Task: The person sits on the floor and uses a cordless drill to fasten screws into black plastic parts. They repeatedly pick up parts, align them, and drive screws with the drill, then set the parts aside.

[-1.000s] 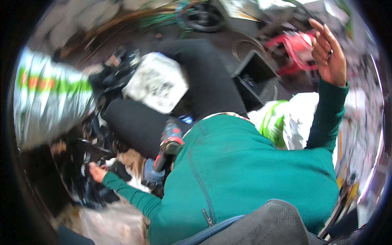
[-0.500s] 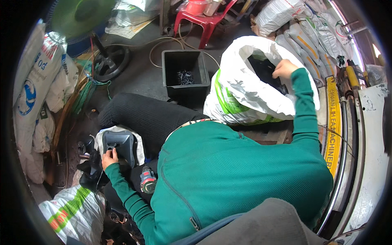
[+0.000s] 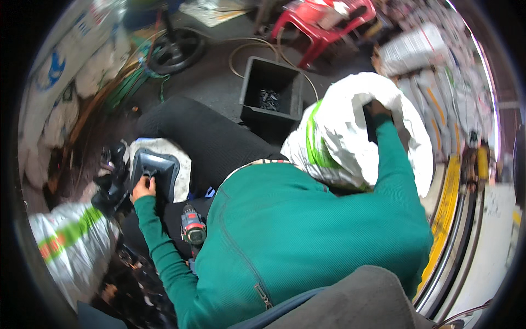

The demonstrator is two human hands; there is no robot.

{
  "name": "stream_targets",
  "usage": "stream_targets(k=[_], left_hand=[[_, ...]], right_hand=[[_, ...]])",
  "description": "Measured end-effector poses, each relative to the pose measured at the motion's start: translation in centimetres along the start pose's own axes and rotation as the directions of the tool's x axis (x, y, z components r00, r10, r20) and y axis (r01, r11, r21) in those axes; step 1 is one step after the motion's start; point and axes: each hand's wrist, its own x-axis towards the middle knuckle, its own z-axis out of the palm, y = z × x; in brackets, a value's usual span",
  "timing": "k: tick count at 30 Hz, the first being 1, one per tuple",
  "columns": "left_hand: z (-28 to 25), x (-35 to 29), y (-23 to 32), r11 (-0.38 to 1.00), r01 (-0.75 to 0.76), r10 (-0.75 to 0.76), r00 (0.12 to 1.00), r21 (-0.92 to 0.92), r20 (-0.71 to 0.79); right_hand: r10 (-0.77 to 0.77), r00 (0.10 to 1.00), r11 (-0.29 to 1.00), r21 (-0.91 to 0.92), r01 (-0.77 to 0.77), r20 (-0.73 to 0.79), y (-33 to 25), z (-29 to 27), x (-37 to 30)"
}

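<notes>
Deeper than half a second ago, your right hand [image 3: 378, 108] sits inside the white sack's mouth, so a reach for its contents seems under way. Nearer, past the cordless drill [image 3: 193, 227], your left hand [image 3: 143, 189] pinches a small dark piece [image 3: 147, 173], fingertips nearly together, at the near edge of the flared dark-grey plastic housing [image 3: 164, 162] on a white pad [image 3: 185, 170]. Farther off, the white sack [image 3: 350, 109] shadows your right fingers; I can't tell their grip.

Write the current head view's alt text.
Right hand inside an open white sack, a person in a green top touches a dark rectangular part with the left hand. A cordless drill lies beside the top; a black bin stands left of the sack.
</notes>
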Motion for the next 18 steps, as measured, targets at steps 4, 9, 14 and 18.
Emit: stream_targets(k=[4, 9, 14, 18], left_hand=[[1.1, 0.4, -0.3, 0.997, -0.074, 0.072, 0.996, -0.035, -0.052], [0.0, -0.3, -0.2, 0.996, 0.077, -0.077, 0.997, -0.051, 0.001], [-0.9, -0.4, 1.6, 0.998, -0.007, 0.008, 1.0, -0.063, 0.016], [-0.8, -1.5, 0.3, 0.996, 0.088, -0.086, 0.993, -0.015, 0.084]], right_hand=[[-0.082, 0.995, 0.992, -0.094, 0.087, 0.052, 0.7, -1.7, 0.4], [-0.189, 0.977, 0.961, -0.183, 0.205, 0.102, -0.4, -5.0, 0.9], [-0.345, 0.926, 0.88, -0.289, 0.377, 0.155, 1.7, -13.1, -3.8], [-0.359, 0.931, 0.902, 0.276, 0.331, 0.058, -4.9, -29.3, -16.2]])
